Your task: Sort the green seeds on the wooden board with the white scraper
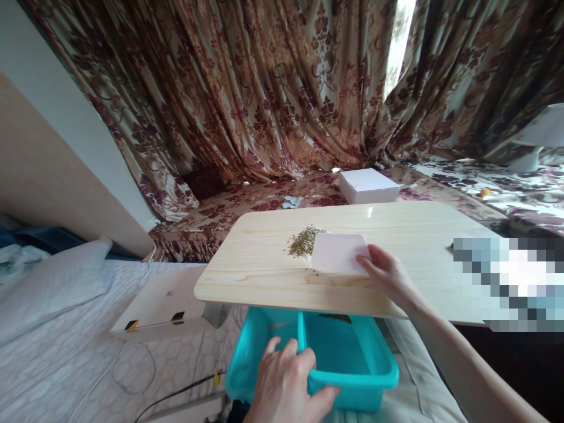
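Note:
My right hand (385,267) grips the right edge of a white flat scraper (338,252), a thin rectangular piece with rounded corners. The scraper's left edge meets a heap of small green beans (304,242), mixed with darker bits, on the pale wooden table (251,264). Below the table's near edge is a teal divided bin (388,379). My left hand (286,379) grasps the bin's near rim by the divider, thumb against the outer wall. Something dark green (335,317) shows at the far end of the right compartment, partly under the tabletop.
A white box (370,181) and a small light-blue cloth (291,202) lie beyond the table, before patterned curtains (264,88). A pixelated patch covers the table's right end. On the left, a white carton (167,299) and cables rest on a quilted bed (83,317).

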`<state>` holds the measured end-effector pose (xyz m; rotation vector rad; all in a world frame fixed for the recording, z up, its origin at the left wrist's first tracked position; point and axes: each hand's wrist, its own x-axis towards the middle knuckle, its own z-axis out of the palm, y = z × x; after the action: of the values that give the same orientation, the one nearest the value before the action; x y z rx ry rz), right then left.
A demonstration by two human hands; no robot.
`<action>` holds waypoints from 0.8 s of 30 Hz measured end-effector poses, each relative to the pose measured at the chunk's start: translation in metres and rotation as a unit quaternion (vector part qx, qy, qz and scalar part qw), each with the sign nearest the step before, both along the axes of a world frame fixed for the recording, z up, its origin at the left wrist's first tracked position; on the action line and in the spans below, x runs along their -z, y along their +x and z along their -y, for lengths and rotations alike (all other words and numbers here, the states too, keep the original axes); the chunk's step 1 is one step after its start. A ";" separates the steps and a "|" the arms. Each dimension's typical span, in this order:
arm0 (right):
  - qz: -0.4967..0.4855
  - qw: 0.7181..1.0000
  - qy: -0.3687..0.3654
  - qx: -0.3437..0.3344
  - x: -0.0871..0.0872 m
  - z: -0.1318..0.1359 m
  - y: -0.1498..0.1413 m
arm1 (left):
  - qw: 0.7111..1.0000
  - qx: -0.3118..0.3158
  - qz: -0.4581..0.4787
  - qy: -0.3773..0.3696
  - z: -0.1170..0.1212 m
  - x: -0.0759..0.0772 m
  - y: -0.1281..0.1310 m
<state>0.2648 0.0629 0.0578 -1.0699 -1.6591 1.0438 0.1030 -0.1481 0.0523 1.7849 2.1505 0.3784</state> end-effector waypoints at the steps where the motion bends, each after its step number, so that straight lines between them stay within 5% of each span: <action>1: -0.004 1.000 -0.007 -0.011 0.000 0.001 -0.001 | 1.000 -0.001 0.000 0.000 0.000 0.000 0.000; 13: -0.024 0.999 -0.006 -0.032 0.010 -0.007 -0.023 | 1.000 -0.003 -0.003 0.000 0.000 0.002 -0.003; 24: -0.042 0.997 -0.034 -0.054 0.009 -0.003 -0.008 | 1.000 -0.005 -0.007 0.028 0.002 0.007 -0.006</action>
<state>0.2572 0.0660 0.0489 -0.9754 -1.6390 1.2074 0.0973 -0.1497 0.0452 1.8120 2.1802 0.4336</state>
